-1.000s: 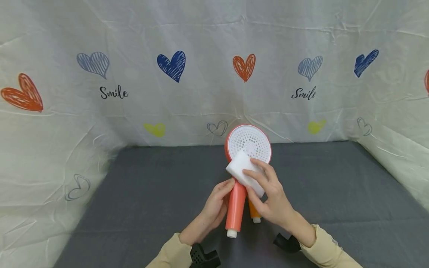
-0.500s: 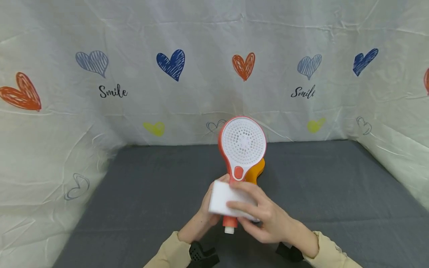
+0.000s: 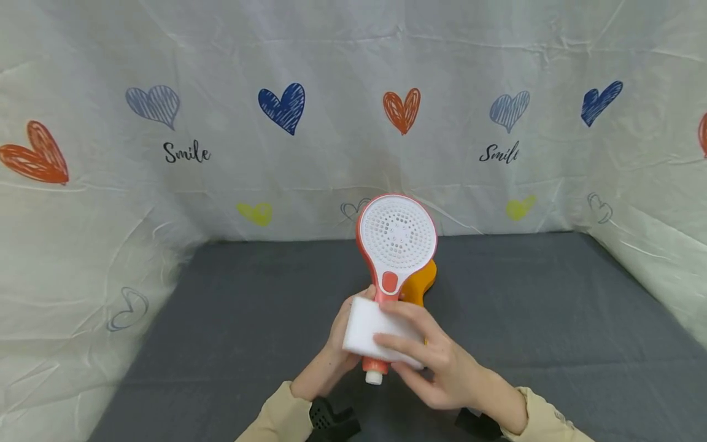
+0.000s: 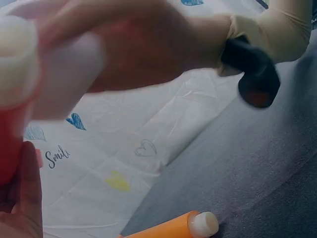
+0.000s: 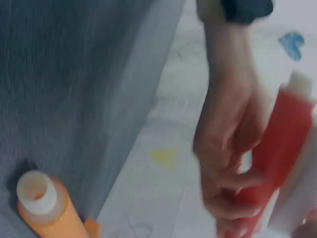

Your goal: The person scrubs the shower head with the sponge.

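Note:
A coral-red shower head (image 3: 397,236) with a white spray face is held up over the table, its face toward the head camera. My left hand (image 3: 336,337) grips its handle (image 5: 280,144) from the left, fingers curled round behind it, as the right wrist view shows. In my right hand (image 3: 442,356) is a white sponge block (image 3: 367,328), pinched between thumb and fingers and laid across the front of the handle. Sponge and right hand cover most of the handle; its white threaded end (image 3: 374,377) shows below.
An orange shower head (image 3: 421,282) lies on the dark grey table cloth (image 3: 265,307) behind the red one, partly hidden by it; its white-tipped handle (image 4: 171,228) shows in the left wrist view. A pale curtain (image 3: 342,49) printed with hearts stands along the back and sides.
The sponge has moved down from just below the spray face to the lower handle, with the right hand. The shower head has risen and shifted slightly left.

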The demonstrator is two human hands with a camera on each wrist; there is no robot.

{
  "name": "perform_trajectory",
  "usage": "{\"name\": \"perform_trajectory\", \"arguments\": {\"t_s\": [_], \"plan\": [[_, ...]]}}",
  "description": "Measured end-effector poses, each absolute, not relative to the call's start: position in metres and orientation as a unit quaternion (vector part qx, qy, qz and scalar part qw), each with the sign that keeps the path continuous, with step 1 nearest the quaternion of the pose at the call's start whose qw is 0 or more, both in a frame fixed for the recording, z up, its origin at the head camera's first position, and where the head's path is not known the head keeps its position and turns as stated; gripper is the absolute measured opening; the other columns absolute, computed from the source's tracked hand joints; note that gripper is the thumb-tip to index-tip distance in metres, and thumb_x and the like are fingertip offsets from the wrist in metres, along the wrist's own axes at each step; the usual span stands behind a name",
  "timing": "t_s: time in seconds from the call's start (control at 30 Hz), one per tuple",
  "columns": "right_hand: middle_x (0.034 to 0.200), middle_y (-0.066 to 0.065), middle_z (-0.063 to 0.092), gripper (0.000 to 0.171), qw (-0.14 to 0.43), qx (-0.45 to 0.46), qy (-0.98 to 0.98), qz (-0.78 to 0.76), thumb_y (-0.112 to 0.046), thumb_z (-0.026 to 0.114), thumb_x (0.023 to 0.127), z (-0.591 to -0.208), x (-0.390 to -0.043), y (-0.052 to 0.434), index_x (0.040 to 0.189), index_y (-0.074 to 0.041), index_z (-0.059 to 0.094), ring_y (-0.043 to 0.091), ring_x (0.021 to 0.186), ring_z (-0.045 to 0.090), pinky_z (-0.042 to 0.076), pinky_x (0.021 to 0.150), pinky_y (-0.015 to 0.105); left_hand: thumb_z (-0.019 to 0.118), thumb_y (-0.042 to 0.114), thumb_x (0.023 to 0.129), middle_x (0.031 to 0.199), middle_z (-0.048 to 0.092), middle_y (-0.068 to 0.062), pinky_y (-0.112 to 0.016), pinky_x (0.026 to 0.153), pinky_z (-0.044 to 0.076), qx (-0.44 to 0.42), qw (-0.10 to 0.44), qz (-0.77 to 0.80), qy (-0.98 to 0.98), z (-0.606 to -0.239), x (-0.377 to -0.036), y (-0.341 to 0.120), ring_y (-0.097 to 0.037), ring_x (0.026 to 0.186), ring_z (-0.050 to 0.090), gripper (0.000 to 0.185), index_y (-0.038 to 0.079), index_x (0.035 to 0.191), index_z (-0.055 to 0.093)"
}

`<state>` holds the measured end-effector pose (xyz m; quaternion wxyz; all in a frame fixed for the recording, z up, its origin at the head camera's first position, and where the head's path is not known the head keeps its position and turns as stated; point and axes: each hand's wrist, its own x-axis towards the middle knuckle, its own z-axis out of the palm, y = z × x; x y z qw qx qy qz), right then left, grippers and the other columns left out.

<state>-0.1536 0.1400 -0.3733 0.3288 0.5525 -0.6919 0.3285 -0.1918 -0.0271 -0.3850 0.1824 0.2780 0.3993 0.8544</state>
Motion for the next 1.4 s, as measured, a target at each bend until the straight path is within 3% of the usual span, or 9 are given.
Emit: {"name": "perform_trajectory", "arguments": {"t_s": [0.13, 0.3, 0.57, 0.73, 0.87, 0.97, 1.1, 1.3, 1.4], "plan": [[0.123, 0.033, 0.042, 0.026, 0.31, 0.618, -0.656, 0.303, -0.01, 0.053, 0.087, -0.369, -0.145, 0.142, 0.11, 0.0, 0.06, 0.039, 0.114, 0.042, 0.042, 0.091, 0.041, 0.035, 0.017, 0.101, 0.104, 0.065, 0.0, -0.02, 0.072, 0.051, 0.32, 0.198, 0.842, 0.387, -0.378, -0.193, -0.029, -0.01, 0.085, 0.063, 0.032, 0.002, 0.122, 0.054], [0.123, 0.033, 0.043, 0.026, 0.327, 0.596, -0.661, 0.318, -0.01, 0.053, 0.087, -0.373, -0.159, 0.148, 0.11, 0.0, 0.061, 0.039, 0.114, 0.042, 0.04, 0.094, 0.04, 0.037, 0.01, 0.098, 0.106, 0.064, 0.002, -0.021, 0.076, 0.05, 0.285, 0.167, 0.828, 0.454, -0.381, -0.195, -0.028, -0.009, 0.089, 0.061, 0.04, -0.013, 0.131, 0.039], [0.123, 0.034, 0.042, 0.026, 0.432, 0.466, -0.692, 0.342, -0.015, 0.054, 0.092, -0.378, -0.182, 0.151, 0.113, -0.001, 0.061, 0.04, 0.113, 0.041, 0.038, 0.096, 0.03, 0.042, 0.017, 0.1, 0.105, 0.058, -0.001, -0.027, 0.08, 0.049, 0.293, 0.172, 0.798, 0.498, -0.396, -0.2, -0.025, -0.011, 0.092, 0.058, 0.035, -0.006, 0.127, 0.044], [0.124, 0.034, 0.041, 0.027, 0.381, 0.507, -0.694, 0.341, -0.014, 0.053, 0.091, -0.384, -0.166, 0.146, 0.114, 0.0, 0.06, 0.04, 0.114, 0.041, 0.036, 0.099, 0.034, 0.038, 0.015, 0.1, 0.112, 0.059, 0.0, -0.026, 0.084, 0.046, 0.289, 0.176, 0.824, 0.455, -0.389, -0.196, -0.026, -0.011, 0.097, 0.056, 0.033, 0.0, 0.128, 0.043], [0.124, 0.034, 0.042, 0.028, 0.336, 0.586, -0.676, 0.295, -0.01, 0.054, 0.087, -0.389, -0.153, 0.143, 0.113, 0.0, 0.06, 0.041, 0.115, 0.042, 0.037, 0.1, 0.043, 0.029, 0.017, 0.101, 0.114, 0.057, -0.002, -0.023, 0.079, 0.049, 0.3, 0.198, 0.845, 0.395, -0.383, -0.195, -0.028, -0.012, 0.089, 0.058, 0.036, 0.0, 0.133, 0.034], [0.124, 0.033, 0.042, 0.029, 0.331, 0.604, -0.669, 0.279, -0.01, 0.054, 0.086, -0.392, -0.151, 0.143, 0.113, -0.001, 0.059, 0.04, 0.116, 0.042, 0.038, 0.098, 0.044, 0.031, 0.016, 0.101, 0.107, 0.057, -0.001, -0.021, 0.074, 0.05, 0.287, 0.202, 0.851, 0.392, -0.381, -0.194, -0.029, -0.01, 0.08, 0.059, 0.031, 0.003, 0.129, 0.035], [0.123, 0.034, 0.041, 0.027, 0.359, 0.562, -0.676, 0.314, -0.01, 0.053, 0.088, -0.392, -0.159, 0.142, 0.113, -0.001, 0.059, 0.04, 0.116, 0.04, 0.037, 0.1, 0.039, 0.039, 0.014, 0.098, 0.102, 0.059, 0.001, -0.02, 0.075, 0.049, 0.253, 0.184, 0.852, 0.42, -0.383, -0.195, -0.028, -0.01, 0.084, 0.058, 0.027, 0.004, 0.123, 0.039], [0.117, 0.038, 0.04, 0.022, 0.437, 0.429, -0.699, 0.369, -0.012, 0.053, 0.093, -0.376, -0.167, 0.137, 0.108, 0.003, 0.059, 0.04, 0.11, 0.042, 0.038, 0.093, 0.027, 0.042, 0.002, 0.097, 0.12, 0.053, -0.006, -0.025, 0.088, 0.044, 0.226, 0.168, 0.852, 0.442, -0.393, -0.201, -0.021, -0.013, 0.105, 0.053, 0.037, -0.006, 0.133, 0.038], [0.118, 0.038, 0.039, 0.024, 0.425, 0.412, -0.706, 0.388, -0.014, 0.054, 0.093, -0.373, -0.162, 0.135, 0.11, 0.003, 0.057, 0.038, 0.108, 0.043, 0.039, 0.09, 0.027, 0.045, 0.002, 0.096, 0.121, 0.052, -0.007, -0.026, 0.09, 0.045, 0.228, 0.156, 0.848, 0.452, -0.392, -0.203, -0.022, -0.015, 0.105, 0.054, 0.042, -0.01, 0.135, 0.034]]}}
